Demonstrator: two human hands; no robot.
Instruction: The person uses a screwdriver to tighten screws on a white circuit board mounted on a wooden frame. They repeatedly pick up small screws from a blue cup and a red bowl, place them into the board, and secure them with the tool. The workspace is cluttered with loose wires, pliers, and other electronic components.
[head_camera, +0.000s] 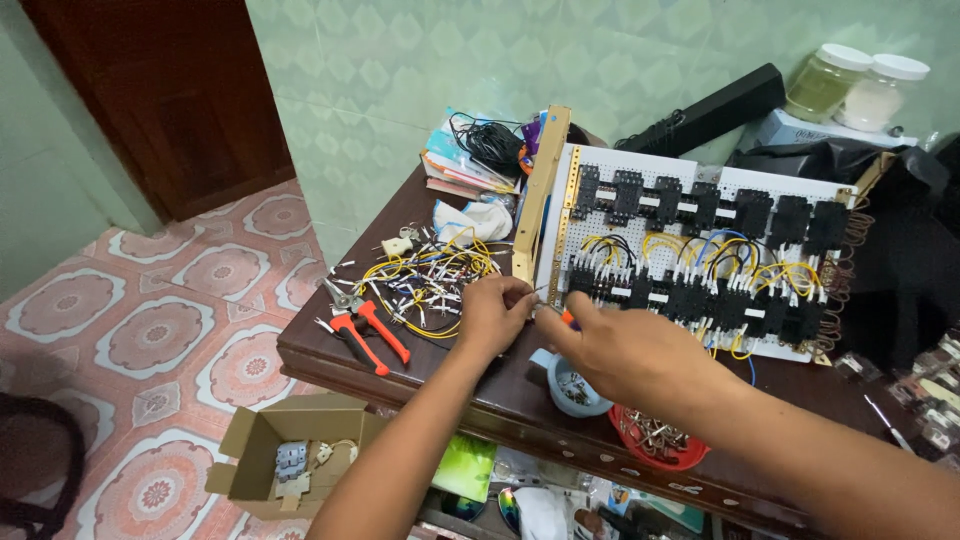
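Left hand (490, 312), centre frame: fingertips pinched, grip closed on a thin wire end, too small to make out clearly. Right hand (625, 352) just beside it, clenched around an orange-handled tool (568, 319), mostly hidden. Both meet at the lower-left corner of the white perforated panel with black relay blocks (700, 240). Left of the grip, a yellow-and-white wire bundle (425, 280) lies on the dark wooden bench (320, 345), red-handled pliers (375, 335) beyond.
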